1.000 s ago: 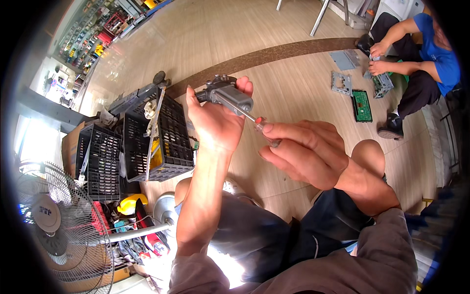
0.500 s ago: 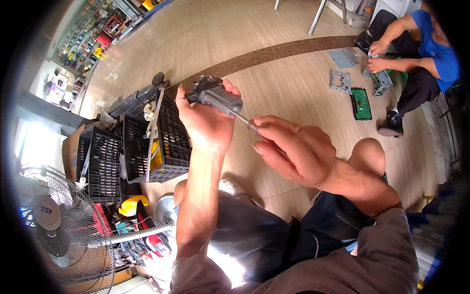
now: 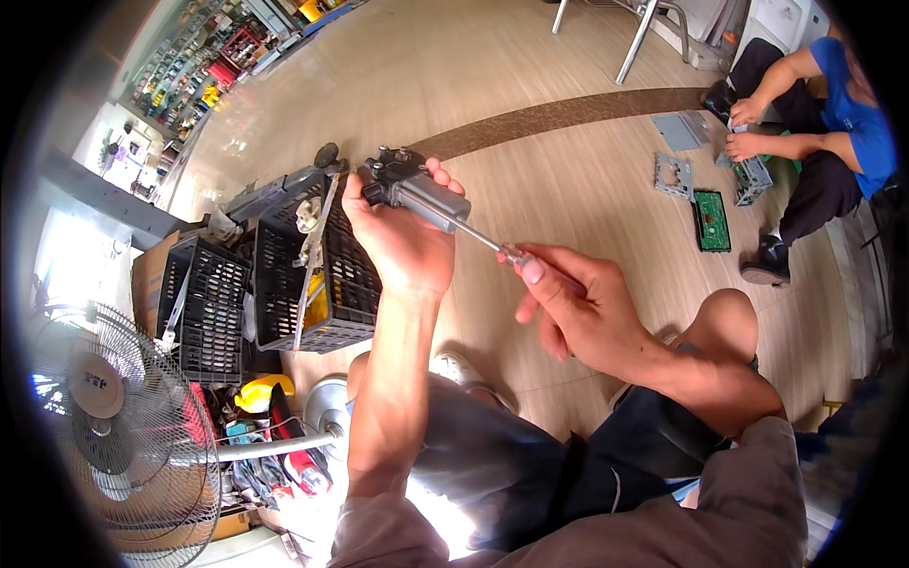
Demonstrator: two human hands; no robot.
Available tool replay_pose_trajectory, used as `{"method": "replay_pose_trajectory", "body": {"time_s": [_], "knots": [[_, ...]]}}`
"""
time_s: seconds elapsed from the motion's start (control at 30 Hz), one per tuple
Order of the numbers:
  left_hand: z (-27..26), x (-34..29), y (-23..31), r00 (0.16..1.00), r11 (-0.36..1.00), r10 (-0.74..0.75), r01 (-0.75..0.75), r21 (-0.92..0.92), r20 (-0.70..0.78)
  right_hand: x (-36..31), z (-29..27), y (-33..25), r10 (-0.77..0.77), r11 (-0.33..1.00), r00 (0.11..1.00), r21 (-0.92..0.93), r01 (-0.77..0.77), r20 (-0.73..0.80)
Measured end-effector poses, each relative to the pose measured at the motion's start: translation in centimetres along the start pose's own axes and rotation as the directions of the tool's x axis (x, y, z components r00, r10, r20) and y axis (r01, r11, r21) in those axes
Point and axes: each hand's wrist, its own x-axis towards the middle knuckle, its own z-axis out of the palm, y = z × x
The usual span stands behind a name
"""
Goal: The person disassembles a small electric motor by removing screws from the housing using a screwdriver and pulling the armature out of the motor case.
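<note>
A small electric motor point(image 3: 434, 201) with a silver-grey casing and a black end housing rests in my left hand point(image 3: 405, 248), fingers and thumb curled around it. My right hand point(image 3: 597, 308) grips the clear handle of a screwdriver point(image 3: 485, 239) between thumb and fingers. The metal shaft slants up and left along the casing toward the black housing. Where the tip meets the motor is too small to make out.
Black plastic crates point(image 3: 317, 275) with parts stand at the left, above a floor fan point(image 3: 99, 407). At the right a seated person in blue handles a metal frame point(image 3: 753, 178). Near them lie a green circuit board point(image 3: 712, 221), a metal bracket point(image 3: 673, 176) and a grey panel point(image 3: 677, 131).
My right hand has moved slightly right and down and shifted its fingers on the screwdriver handle. The left hand still holds the motor. The whole view has shifted a little.
</note>
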Motion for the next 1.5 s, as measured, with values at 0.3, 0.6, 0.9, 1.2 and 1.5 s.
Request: {"method": "replay_pose_trajectory", "body": {"time_s": [0.3,0.6,0.9,1.2,1.5], "knots": [[0.8,-0.4,-1.7,0.996,0.999,-0.049,0.049,0.008,0.080,-0.4,0.9,1.2,0.225,0.892,0.946,0.341,-0.296,0.233],[0.4,-0.2,-1.4,0.995,0.999,-0.008,0.005,0.038,0.103,0.3,-0.4,0.0,0.321,0.858,0.926,0.354,-0.372,0.196],[0.5,-0.7,-1.1,0.980,0.998,0.069,-0.070,0.001,0.186,0.9,-0.3,1.7,-0.595,0.519,0.800,-0.724,0.455,0.076],[0.9,-0.9,-0.7,0.987,0.990,0.134,-0.138,0.039,0.086,1.6,-1.3,-0.1,0.157,0.982,0.988,0.109,-0.156,0.000],[0.0,-0.5,-1.5,0.977,0.996,0.089,-0.085,-0.030,0.194,2.4,-2.2,1.9,-0.153,0.964,0.988,-0.217,0.153,0.021]]}}
